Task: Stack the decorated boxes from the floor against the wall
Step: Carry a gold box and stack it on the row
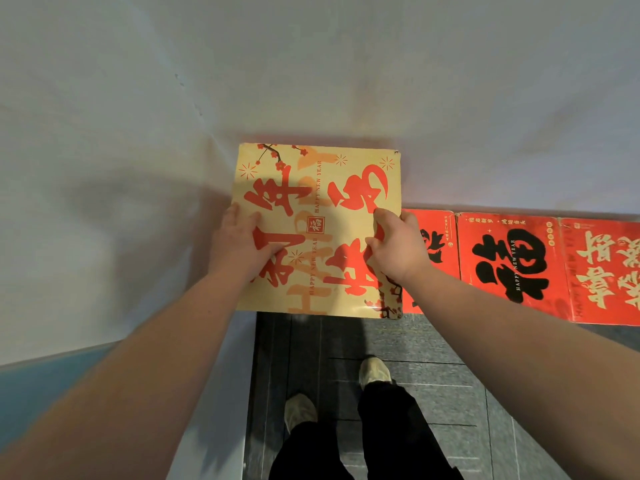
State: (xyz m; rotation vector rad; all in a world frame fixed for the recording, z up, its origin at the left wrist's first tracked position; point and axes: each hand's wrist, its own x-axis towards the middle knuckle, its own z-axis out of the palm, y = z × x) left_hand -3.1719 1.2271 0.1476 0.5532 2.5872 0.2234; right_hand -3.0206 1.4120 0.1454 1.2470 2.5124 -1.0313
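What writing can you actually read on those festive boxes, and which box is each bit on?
"HAPPY NEW YEAR": small red print on the gold cardboard box with red calligraphy, which the left hand and right hand hold.
"HAPPY": large pale letters across that same box.
"HAPPY NEW YEAR": small print on the red box with black calligraphy.
Large brush characters on all boxes, including the red box with gold calligraphy: not transcribed here.
Small corner print: too small to read.

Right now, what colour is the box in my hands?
Gold box with red lettering and plum blossoms, seen in the head view.
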